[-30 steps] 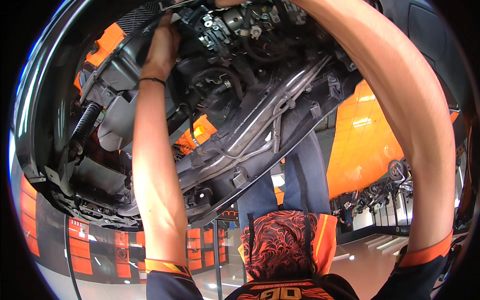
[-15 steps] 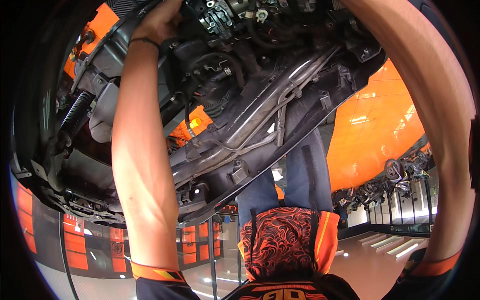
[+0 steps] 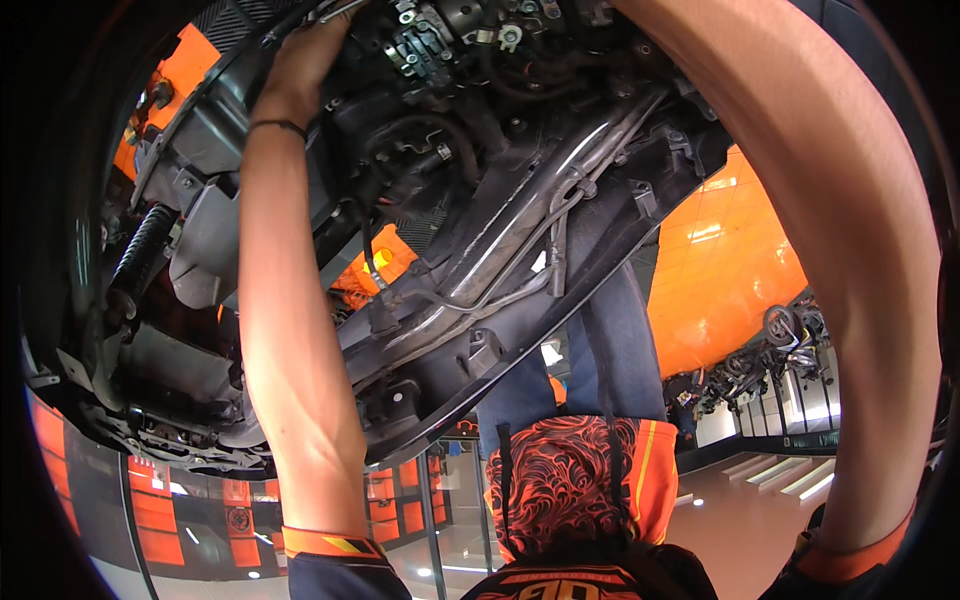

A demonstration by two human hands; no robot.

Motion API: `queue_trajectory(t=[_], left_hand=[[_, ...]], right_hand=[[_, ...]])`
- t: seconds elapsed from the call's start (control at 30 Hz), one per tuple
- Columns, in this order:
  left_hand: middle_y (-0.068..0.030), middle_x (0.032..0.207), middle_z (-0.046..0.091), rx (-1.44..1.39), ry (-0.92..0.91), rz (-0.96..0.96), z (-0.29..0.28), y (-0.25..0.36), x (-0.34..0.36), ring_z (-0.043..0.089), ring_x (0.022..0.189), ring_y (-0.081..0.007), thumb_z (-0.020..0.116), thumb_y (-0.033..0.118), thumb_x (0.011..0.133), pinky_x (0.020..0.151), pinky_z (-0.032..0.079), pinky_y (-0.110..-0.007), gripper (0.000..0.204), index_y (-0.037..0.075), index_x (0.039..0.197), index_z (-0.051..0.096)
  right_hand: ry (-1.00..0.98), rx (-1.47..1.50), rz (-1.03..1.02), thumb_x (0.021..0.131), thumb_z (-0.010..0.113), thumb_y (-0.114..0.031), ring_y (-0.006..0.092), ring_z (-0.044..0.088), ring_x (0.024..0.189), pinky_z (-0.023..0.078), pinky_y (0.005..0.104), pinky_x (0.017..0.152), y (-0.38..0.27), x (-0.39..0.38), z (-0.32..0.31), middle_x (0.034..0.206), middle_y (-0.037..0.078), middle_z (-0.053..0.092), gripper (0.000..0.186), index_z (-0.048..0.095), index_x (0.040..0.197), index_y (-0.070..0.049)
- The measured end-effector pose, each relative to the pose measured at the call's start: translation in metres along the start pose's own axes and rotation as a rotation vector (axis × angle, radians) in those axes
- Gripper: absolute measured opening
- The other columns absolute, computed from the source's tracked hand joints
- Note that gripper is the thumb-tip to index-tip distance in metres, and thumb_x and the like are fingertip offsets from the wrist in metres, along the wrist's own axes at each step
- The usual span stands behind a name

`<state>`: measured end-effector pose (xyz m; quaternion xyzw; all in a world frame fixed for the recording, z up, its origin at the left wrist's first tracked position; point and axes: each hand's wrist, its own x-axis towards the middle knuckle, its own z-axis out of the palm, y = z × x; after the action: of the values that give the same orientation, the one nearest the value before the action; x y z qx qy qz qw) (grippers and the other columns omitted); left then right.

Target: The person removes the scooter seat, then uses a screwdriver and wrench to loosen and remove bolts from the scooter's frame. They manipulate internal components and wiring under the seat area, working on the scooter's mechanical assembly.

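Head view, left hand (image 3: 306,62) near engine parts (image 3: 425,48), gold shirt lettering (image 3: 560,590)

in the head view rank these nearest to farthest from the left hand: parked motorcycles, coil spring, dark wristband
1. Dark wristband: on the wrist, beside the left hand.
2. Coil spring: down and left of it.
3. Parked motorcycles: far right, in the background.

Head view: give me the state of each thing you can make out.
Left hand, partly cut off at the upper edge; grip unclear
Right hand, out of view
Wristband, worn on the left wrist
Metal engine parts, exposed
Black coil spring, tilted, uncovered
Grey frame tube, exposed, slanting
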<state>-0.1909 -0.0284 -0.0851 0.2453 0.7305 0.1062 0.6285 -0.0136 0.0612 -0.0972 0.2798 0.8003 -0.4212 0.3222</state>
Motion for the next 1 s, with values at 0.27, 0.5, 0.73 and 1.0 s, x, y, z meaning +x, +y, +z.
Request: queue_trajectory(t=[0.27, 0.5, 0.73, 1.0], left_hand=[[-0.0168, 0.125, 0.068, 0.287, 0.244, 0.382, -0.002, -0.024, -0.019, 0.064, 0.117, -0.0283, 0.077, 0.049, 0.082, 0.102, 0.046, -0.036, 0.071, -0.003, 0.128, 0.063], [-0.0213, 0.130, 0.065, 0.403, 0.045, 0.383, -0.049, -0.013, -0.069, 0.060, 0.125, -0.0312, 0.083, 0.049, 0.077, 0.107, 0.044, -0.036, 0.079, -0.005, 0.129, 0.059], [-0.0221, 0.129, 0.056, 0.691, 0.053, 0.652, 0.033, 0.061, -0.157, 0.056, 0.119, -0.0384, 0.085, 0.012, 0.070, 0.105, 0.044, -0.044, 0.083, -0.001, 0.140, 0.042], [-0.0243, 0.156, 0.032, 0.621, -0.317, 0.980, 0.115, 0.105, -0.231, 0.034, 0.144, -0.0428, 0.090, 0.011, 0.063, 0.118, 0.033, -0.051, 0.113, 0.004, 0.156, 0.025]], right_hand=[[0.142, 0.219, -0.060, 0.080, 0.056, -0.016, 0.0354, 0.066, 0.114, 0.051, 0.0435, 0.097, 0.000, -0.027, 0.016, 0.118, 0.022, 0.070, 0.046, 0.069, 0.124, -0.008], [0.978, 0.610, 0.103, 0.077, 0.065, -0.012, 0.0420, 0.067, 0.102, 0.054, 0.0459, 0.092, -0.077, -0.075, 0.051, 0.109, 0.026, 0.069, 0.044, 0.068, 0.119, 0.000], [0.907, 1.817, 0.286, 0.094, 0.070, -0.032, 0.0153, 0.062, 0.060, 0.050, 0.0319, 0.054, -0.126, -0.175, 0.070, 0.075, 0.010, 0.066, 0.044, 0.064, 0.120, 0.003], [1.131, 2.198, 0.264, 0.094, 0.074, -0.029, 0.0042, 0.061, 0.071, 0.047, 0.0200, 0.052, -0.098, -0.305, 0.116, 0.093, 0.001, 0.070, 0.043, 0.063, 0.128, -0.004]])
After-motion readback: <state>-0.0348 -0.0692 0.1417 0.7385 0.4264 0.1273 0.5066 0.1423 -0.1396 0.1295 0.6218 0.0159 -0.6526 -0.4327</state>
